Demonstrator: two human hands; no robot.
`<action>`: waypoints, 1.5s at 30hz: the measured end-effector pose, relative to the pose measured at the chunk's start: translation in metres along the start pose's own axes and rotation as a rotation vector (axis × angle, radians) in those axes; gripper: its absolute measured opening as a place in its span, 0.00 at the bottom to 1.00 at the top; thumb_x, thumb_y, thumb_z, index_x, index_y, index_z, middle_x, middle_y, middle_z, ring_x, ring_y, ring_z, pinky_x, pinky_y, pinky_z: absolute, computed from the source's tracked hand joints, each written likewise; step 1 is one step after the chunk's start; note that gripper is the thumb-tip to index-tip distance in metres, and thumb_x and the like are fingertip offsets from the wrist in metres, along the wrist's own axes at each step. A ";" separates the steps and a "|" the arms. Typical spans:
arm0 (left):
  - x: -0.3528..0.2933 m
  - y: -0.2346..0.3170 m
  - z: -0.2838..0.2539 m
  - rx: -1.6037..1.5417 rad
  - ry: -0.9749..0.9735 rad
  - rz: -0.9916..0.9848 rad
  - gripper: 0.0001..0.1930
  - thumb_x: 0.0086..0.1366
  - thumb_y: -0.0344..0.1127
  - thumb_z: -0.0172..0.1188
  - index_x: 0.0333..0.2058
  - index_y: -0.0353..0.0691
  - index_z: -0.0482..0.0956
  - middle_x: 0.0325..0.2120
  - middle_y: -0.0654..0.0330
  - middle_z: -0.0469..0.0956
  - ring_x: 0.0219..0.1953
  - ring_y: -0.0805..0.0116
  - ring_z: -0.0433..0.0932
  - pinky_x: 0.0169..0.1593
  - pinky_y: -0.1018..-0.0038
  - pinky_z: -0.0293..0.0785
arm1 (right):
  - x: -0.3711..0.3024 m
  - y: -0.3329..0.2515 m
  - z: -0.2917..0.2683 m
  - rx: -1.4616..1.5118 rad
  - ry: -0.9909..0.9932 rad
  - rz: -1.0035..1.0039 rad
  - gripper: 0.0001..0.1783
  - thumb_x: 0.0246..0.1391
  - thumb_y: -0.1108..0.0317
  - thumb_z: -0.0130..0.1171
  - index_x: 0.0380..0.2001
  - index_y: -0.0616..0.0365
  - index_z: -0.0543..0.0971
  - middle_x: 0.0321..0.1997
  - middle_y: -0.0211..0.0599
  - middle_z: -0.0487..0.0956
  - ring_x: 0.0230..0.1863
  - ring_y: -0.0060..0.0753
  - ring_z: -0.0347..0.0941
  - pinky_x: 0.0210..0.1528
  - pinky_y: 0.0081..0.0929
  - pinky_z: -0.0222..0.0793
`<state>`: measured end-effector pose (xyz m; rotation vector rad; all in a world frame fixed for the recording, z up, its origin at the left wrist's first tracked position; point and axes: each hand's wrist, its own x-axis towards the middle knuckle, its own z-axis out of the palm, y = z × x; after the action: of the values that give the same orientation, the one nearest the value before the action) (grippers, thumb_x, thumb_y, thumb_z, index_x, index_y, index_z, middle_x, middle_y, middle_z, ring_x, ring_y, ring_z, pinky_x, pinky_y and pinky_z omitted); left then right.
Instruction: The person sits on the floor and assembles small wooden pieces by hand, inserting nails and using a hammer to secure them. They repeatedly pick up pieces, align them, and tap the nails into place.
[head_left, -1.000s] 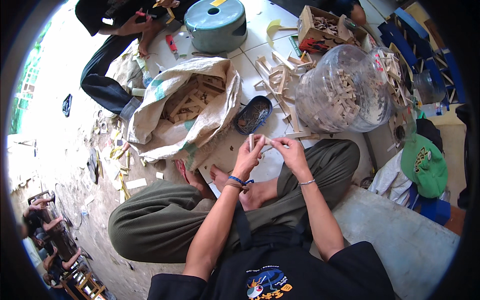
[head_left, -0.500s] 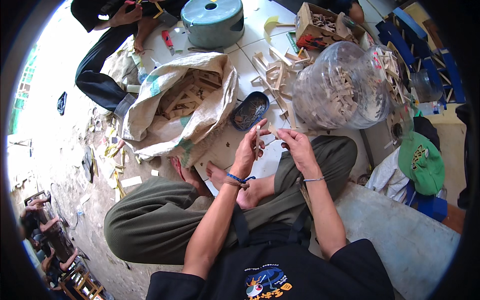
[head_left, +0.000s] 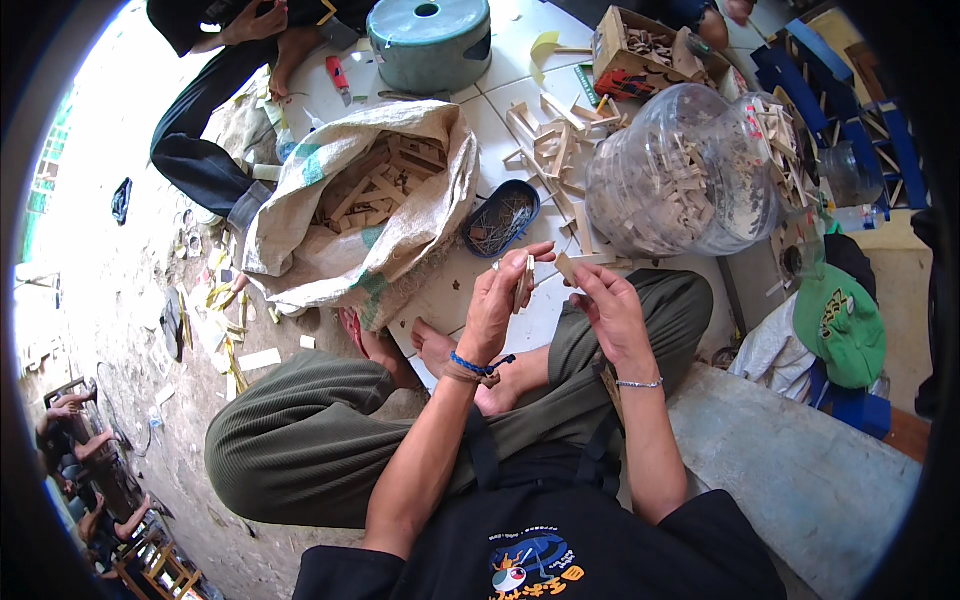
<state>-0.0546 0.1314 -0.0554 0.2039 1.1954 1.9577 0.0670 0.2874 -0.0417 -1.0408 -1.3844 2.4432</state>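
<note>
My left hand [head_left: 494,303] is closed around a thin wooden strip [head_left: 524,282], held between thumb and fingers above my crossed legs. Just to its right, my right hand [head_left: 612,308] pinches a small flat piece of wood [head_left: 566,268] by its edge. The two pieces are close together but apart. Beyond my hands lies a blue oval tray [head_left: 502,218] of thin metal pins or nails. Left of it, an open white woven sack [head_left: 290,245] holds many wooden pieces [head_left: 385,188].
A clear plastic jar [head_left: 640,170] of wood pieces lies at right, beside loose wooden frames [head_left: 550,140]. Behind stand a green-grey stool [head_left: 430,50] and a cardboard box [head_left: 608,60]. A green cap [head_left: 840,325] rests at right. Another person's hand [head_left: 255,22] shows at upper left.
My right hand has shifted slightly right and down, turning its wood piece more upright. My left hand has tilted the strip a little.
</note>
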 end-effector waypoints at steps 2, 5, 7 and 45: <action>-0.003 0.005 0.002 -0.006 -0.008 0.022 0.22 0.79 0.48 0.53 0.57 0.40 0.85 0.45 0.66 0.85 0.35 0.85 0.70 0.40 0.84 0.66 | -0.006 -0.001 0.000 0.036 -0.025 -0.011 0.13 0.69 0.65 0.65 0.52 0.59 0.85 0.46 0.28 0.87 0.46 0.18 0.80 0.48 0.23 0.76; -0.006 0.009 0.003 -0.019 -0.029 0.035 0.19 0.78 0.47 0.58 0.55 0.40 0.86 0.42 0.66 0.85 0.39 0.85 0.74 0.40 0.84 0.66 | -0.014 -0.005 0.002 0.070 -0.046 -0.022 0.13 0.69 0.65 0.65 0.51 0.60 0.85 0.46 0.29 0.87 0.45 0.18 0.80 0.48 0.24 0.76; -0.007 0.009 0.001 -0.033 -0.047 0.018 0.18 0.78 0.47 0.61 0.53 0.40 0.86 0.40 0.67 0.85 0.41 0.85 0.76 0.40 0.85 0.67 | -0.018 -0.008 0.004 0.076 -0.047 -0.029 0.13 0.69 0.65 0.66 0.51 0.60 0.85 0.46 0.29 0.87 0.45 0.18 0.80 0.48 0.24 0.76; 0.034 -0.090 -0.055 0.197 0.058 -0.072 0.18 0.64 0.25 0.74 0.51 0.34 0.83 0.50 0.59 0.85 0.52 0.73 0.82 0.58 0.74 0.80 | 0.062 0.032 -0.038 -0.467 -0.039 0.141 0.17 0.65 0.56 0.71 0.42 0.61 0.88 0.35 0.23 0.85 0.33 0.12 0.70 0.38 0.16 0.65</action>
<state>-0.0550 0.1383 -0.1659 0.2037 1.4147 1.7944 0.0506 0.3231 -0.1110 -1.2196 -2.0222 2.2924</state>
